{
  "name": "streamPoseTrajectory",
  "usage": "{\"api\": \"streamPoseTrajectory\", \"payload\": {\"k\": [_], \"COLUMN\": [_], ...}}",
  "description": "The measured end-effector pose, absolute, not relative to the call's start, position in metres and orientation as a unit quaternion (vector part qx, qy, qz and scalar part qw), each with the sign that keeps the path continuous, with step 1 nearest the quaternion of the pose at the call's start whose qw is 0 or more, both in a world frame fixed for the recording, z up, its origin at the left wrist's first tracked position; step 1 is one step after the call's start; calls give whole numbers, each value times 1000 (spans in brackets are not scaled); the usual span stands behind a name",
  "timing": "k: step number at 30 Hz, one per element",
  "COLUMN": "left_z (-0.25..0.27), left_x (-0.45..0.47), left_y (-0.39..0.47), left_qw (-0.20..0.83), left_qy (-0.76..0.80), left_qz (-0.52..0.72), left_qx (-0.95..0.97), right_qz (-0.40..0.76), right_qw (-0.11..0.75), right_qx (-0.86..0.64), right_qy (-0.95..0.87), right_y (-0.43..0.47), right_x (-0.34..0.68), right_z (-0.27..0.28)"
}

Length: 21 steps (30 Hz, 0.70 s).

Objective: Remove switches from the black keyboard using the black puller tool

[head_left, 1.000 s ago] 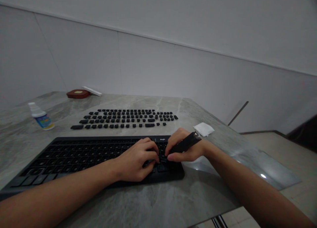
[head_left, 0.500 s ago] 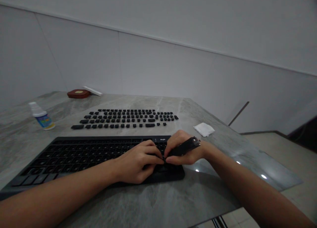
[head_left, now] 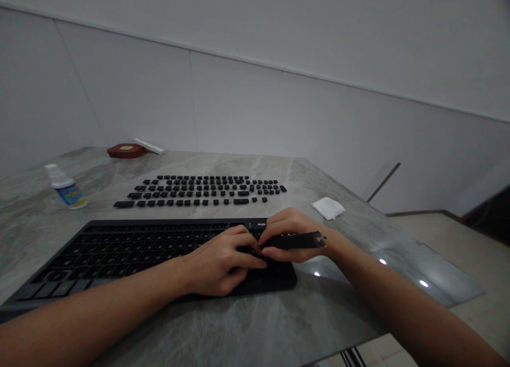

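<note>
The keyboard (head_left: 131, 250) lies flat on the bench (head_left: 239, 324), in front of the person, its right end under both hands. Much of the stripping looks done: many keycaps (head_left: 205, 202) are laid out in rows on the bench just beyond it, and the keyboard's upper rows show mostly uncapped key sockets. Some flat keys (head_left: 45, 290) are in place along its near edge at the left; the forearm hides the rest of that row, and the hands cover the right end, so I cannot tell how many caps are left there. The keyboard's long axis runs left to right, its left end swinging nearer the viewer; its logo sits on the far edge at the right. The right hand (head_left: 295, 222) has its grip closed around a dark tool (head_left: 298, 241), which lies nearly level, also left to right, with its clear or shiny end pointing right and its working end lost among the fingers over the keyboard. The left hand (head_left: 223, 261) curls over the keyboard, its fingertips right beside the right hand's; whether its grip pinches anything is hidden. A folded tissue (head_left: 328, 208) lies beyond the right hand.
</note>
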<state>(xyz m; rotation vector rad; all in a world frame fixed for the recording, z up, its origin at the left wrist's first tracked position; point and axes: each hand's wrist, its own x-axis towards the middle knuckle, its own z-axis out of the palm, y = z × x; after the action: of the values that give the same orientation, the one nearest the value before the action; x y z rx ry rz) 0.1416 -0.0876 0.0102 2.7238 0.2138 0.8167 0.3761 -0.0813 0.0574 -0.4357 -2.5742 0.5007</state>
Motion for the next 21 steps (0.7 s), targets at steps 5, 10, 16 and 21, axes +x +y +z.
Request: {"api": "streamPoseTrajectory", "payload": {"k": [5,10,16,21], "left_z": [11,9,7,7], "left_x": [142,142,141,141], "left_y": [-88,-89,-90,-89], "left_qw": [136,120,111,115], "left_qy": [87,96,105,108], "left_qz": [270,264,255,250], "left_qx": [949,952,955,955], "right_qz": [169,177,179,206], "right_qw": [236,231,248,239], "right_qx": [-168,-166,-148,-154], "right_qy": [-942,-942,-941,-936], "right_y": [-79,-80,-84,-85], "right_x": [378,377,373,371], "right_z": [54,56,58,58]}}
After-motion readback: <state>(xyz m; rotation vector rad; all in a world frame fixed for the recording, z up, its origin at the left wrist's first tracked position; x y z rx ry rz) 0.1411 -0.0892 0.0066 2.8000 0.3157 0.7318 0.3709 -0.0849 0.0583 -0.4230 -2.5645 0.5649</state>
